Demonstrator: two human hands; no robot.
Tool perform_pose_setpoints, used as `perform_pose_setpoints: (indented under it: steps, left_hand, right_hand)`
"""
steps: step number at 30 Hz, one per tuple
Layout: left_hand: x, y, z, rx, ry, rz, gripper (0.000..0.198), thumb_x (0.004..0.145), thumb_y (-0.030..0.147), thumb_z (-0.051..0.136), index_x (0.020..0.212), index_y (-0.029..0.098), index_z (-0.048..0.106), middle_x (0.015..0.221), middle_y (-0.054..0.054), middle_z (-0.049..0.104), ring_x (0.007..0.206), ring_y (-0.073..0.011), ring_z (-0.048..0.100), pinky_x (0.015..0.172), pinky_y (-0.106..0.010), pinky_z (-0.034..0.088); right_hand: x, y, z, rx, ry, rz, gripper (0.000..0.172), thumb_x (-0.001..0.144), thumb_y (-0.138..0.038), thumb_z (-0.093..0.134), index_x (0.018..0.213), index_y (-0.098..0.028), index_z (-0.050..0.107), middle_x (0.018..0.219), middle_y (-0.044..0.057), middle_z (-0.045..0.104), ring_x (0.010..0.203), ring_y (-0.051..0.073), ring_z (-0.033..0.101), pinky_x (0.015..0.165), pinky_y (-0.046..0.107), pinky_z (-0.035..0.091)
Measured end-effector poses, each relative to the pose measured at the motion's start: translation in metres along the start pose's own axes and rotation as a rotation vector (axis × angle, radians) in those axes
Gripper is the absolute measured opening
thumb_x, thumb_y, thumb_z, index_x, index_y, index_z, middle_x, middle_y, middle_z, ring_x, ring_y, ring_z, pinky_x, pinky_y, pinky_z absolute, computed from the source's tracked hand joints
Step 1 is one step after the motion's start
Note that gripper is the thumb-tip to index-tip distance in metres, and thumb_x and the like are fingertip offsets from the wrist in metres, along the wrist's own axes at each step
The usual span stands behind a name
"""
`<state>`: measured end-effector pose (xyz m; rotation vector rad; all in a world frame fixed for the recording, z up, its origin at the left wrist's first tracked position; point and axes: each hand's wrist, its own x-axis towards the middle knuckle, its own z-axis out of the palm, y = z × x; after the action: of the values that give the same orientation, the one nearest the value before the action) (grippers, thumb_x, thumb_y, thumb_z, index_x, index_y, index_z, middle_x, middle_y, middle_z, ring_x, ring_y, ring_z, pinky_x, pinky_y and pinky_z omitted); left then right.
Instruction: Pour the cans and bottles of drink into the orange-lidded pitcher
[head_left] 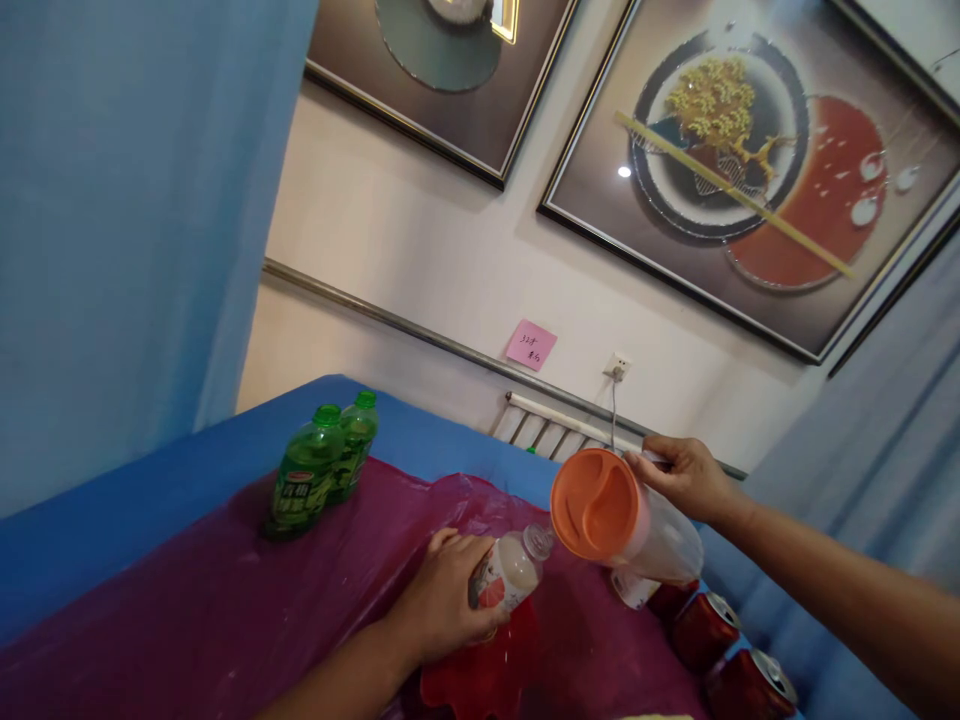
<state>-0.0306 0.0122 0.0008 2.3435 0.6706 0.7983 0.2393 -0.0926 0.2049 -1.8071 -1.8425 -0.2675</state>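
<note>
My left hand (450, 590) is wrapped round a small clear bottle (510, 572) with a printed label. No cap shows on the bottle, and its mouth leans to the upper right. With my right hand (691, 476) I grip the handle of a clear plastic pitcher (667, 540). The orange lid (596, 503) of the pitcher faces the bottle's mouth, very near it, and the pitcher is tilted over. Whether liquid runs between them I cannot tell. A shiny red patch (480, 680) lies on the sheet below the bottle.
Two green bottles (304, 475) stand at the left on a purple plastic sheet (187, 610) over a blue table cover (255, 430). Several red cans (705, 632) line the right edge, beside a white-labelled container (632, 588). Blue curtains hang at both sides.
</note>
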Motion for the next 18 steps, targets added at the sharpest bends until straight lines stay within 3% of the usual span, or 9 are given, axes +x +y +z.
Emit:
perform_pose_setpoints:
  steps: [18]
  left_hand:
    - [0.0005, -0.0018, 0.0014, -0.012, 0.000, 0.013, 0.051, 0.064, 0.034, 0.082, 0.110, 0.025, 0.062, 0.112, -0.004, 0.072, 0.107, -0.0294, 0.062, 0.111, -0.051, 0.026]
  right_hand:
    - [0.0002, -0.0048, -0.0042, -0.001, -0.013, 0.005, 0.050, 0.085, -0.057, 0.053, 0.056, -0.024, 0.028, 0.056, -0.006, 0.020, 0.051, 0.009, 0.022, 0.046, 0.026, 0.016]
